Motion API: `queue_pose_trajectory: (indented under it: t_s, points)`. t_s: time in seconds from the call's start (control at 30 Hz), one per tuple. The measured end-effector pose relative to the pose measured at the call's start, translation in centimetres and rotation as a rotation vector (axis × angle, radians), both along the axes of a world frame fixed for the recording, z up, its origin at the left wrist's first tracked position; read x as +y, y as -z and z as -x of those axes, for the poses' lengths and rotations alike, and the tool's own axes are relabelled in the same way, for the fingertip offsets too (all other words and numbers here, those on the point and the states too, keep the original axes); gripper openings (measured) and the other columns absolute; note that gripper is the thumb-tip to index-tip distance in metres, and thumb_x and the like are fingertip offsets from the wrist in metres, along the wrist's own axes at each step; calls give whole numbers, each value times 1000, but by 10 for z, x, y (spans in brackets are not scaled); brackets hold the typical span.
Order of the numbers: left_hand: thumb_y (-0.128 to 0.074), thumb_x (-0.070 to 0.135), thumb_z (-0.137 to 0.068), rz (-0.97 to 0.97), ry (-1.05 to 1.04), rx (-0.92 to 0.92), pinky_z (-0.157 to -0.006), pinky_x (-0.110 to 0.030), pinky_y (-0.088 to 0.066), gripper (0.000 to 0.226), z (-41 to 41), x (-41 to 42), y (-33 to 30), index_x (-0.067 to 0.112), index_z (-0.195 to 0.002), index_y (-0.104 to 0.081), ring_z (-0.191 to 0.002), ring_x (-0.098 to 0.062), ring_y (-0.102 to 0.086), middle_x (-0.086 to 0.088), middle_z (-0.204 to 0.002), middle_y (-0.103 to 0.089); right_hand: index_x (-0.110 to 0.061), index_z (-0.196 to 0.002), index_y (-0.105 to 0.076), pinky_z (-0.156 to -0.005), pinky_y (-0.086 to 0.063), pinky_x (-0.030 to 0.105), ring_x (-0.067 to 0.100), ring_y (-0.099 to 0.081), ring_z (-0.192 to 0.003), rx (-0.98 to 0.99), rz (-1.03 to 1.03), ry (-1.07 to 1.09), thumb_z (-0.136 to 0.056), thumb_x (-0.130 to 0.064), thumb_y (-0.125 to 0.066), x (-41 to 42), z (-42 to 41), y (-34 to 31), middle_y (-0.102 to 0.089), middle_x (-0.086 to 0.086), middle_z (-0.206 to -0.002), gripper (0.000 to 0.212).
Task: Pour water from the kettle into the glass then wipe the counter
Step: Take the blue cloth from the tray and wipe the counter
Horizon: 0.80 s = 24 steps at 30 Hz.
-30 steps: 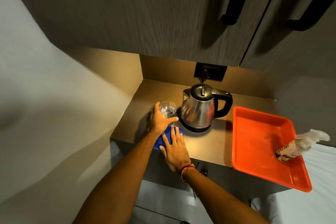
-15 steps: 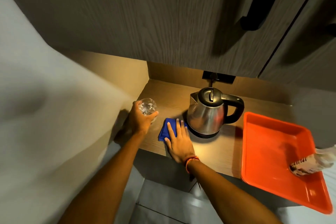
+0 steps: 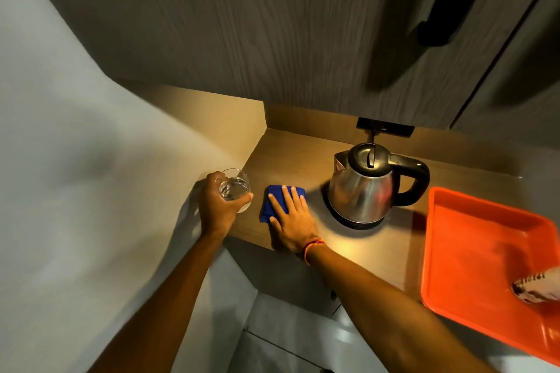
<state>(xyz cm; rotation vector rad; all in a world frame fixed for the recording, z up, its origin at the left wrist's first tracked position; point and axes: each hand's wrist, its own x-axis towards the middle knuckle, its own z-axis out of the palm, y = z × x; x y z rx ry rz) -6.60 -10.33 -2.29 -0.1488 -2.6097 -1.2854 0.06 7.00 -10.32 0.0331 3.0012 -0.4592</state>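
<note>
My left hand (image 3: pixel 216 209) grips a clear glass (image 3: pixel 235 189) with water in it, held above the counter's left front corner, next to the wall. My right hand (image 3: pixel 292 218) lies flat, fingers spread, pressing a folded blue cloth (image 3: pixel 272 201) onto the wooden counter (image 3: pixel 291 157). The steel kettle (image 3: pixel 362 188) with a black lid and handle stands on its base just right of the cloth, lid closed.
An orange tray (image 3: pixel 472 239) overhangs the counter's right end and holds a spray bottle (image 3: pixel 536 285), cut off by the frame edge. Dark cupboards with black handles (image 3: pixel 448 0) hang low overhead. A black wall socket (image 3: pixel 385 127) sits behind the kettle. A white wall closes the left side.
My left hand lifted the glass from beside the kettle and carried it left, off past the counter's corner. My right hand slid the cloth into the spot where the glass stood.
</note>
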Motion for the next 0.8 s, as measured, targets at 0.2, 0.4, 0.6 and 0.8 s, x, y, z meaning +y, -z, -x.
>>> queue_pose_trajectory:
  t_s: [0.2, 0.4, 0.6, 0.8]
  points:
    - [-96, 26, -62, -32, 43, -30, -73, -19, -50, 80, -2, 21, -6, 7, -128, -56, -102, -17, -61, -14, -123, -67, -18, -160, -1, -128, -3, 46, 33, 2, -156, 48, -35, -5, -104, -54, -21, 24, -39, 12, 3, 14, -168, 69]
    - [-96, 25, -61, -16, 60, -26, -64, -2, -41, 79, -7, 23, 2, 12, -128, -56, -101, -11, -57, -11, -124, -69, -19, -160, 6, -127, 3, 47, 33, 13, -155, -50, 5, 118, -106, -47, -24, 35, -1, -8, 11, 16, -167, 68]
    - [-96, 20, -61, -44, 81, -82, -72, -14, -49, 76, -17, 31, 7, 13, -127, -57, -103, -15, -60, -10, -124, -68, -27, -160, 1, -127, -2, 50, 36, 9, -155, -21, -14, 18, -105, -50, -24, 25, -24, 0, 10, 15, -168, 65]
    - [-92, 8, -66, -160, 150, -222, -64, -1, -46, 78, -18, 75, 18, 11, -133, -53, -107, -12, -56, -10, -129, -63, -26, -160, 1, -127, -3, 48, 34, 5, -156, 56, -18, 30, -103, -58, -18, 36, -86, 20, 5, 13, -168, 68]
